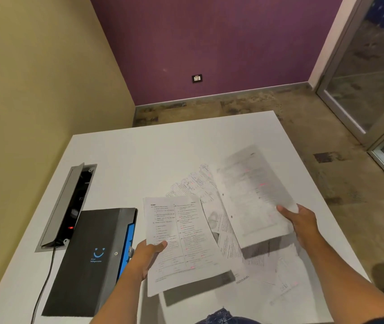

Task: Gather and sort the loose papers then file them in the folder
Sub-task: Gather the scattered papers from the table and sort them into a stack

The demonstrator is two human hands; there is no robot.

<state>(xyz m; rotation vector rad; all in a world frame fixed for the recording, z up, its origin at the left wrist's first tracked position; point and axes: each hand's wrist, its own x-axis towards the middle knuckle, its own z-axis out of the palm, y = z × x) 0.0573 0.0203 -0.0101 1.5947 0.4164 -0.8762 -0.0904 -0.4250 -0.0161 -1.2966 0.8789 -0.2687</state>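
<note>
— Papers first: where are they?

— Loose white printed sheets (230,235) lie spread over the lower right part of the white table (139,155), overlapping one another. Two more are lifted off it.

— Who holds those?

— The left hand (147,256), low in the centre of the frame, grips a white printed page with two text columns (181,239) by its lower left edge, thumb curled on top. The right hand (302,220), at centre right, pinches a blurred white printed sheet (256,197) at its right edge, thumb on top and fingers beneath. Both pages cast shadows on the papers below.

— And the folder?

— A black folder with a blue smiling-face logo (92,258) lies flat at lower left, closed, blue dividers showing along its right side, just beside the left wrist.

— Anything else nearby?

— A grey cable box set into the table (69,202), lid raised, sits just beyond the folder's upper left corner. A black cable (46,277) runs from it toward the bottom edge.
</note>
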